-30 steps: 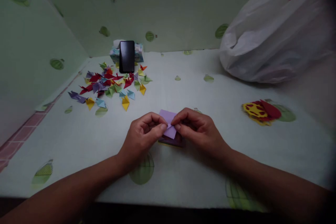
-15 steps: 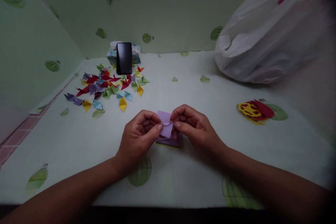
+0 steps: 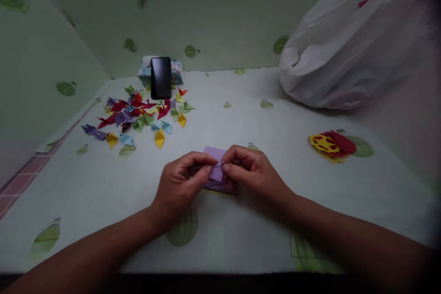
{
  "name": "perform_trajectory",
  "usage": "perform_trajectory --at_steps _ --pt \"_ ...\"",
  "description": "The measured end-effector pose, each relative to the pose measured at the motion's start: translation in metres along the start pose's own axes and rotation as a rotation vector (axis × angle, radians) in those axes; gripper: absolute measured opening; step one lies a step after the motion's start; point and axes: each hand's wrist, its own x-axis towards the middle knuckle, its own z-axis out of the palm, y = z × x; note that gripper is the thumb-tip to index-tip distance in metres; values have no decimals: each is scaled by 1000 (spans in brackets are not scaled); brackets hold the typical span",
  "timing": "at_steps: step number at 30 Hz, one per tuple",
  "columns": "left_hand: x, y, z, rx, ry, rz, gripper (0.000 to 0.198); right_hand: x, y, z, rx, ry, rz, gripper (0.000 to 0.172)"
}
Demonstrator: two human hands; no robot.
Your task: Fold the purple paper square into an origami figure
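Observation:
Both hands pinch a small purple sheet of origami paper (image 3: 216, 173), which is partly folded and has a crease between the fingertips. My left hand (image 3: 186, 175) grips its left side with thumb and forefinger. On the right side, my right hand (image 3: 250, 165) pinches it the same way, its fingertips close to the left ones. Beneath the hands lies a stack of purple paper (image 3: 215, 186) with a yellow edge at the bottom. The fingers cover part of the held sheet.
Many colourful folded paper cranes (image 3: 138, 115) lie at the left. Behind them a black phone (image 3: 161, 78) leans on a tissue box (image 3: 177, 72). A white plastic bag (image 3: 330, 64) stands at the back right, with red and yellow cut-out pieces (image 3: 330, 144) in front of it.
My two hands have come closer together over the purple paper, the left fingertips moving right and the right ones left. The view has shifted slightly.

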Motion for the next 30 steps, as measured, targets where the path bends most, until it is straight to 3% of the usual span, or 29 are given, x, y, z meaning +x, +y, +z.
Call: perform_trajectory --at_steps 7,15,30 --pt "0 1 -1 89 2 32 12 -1 1 0 -16 -3 -11 11" --pt "2 4 1 -31 -26 -39 8 2 0 0 -108 20 -48 11" --pt "5 5 2 -111 -10 -151 6 0 2 0 -22 -20 -11 14"
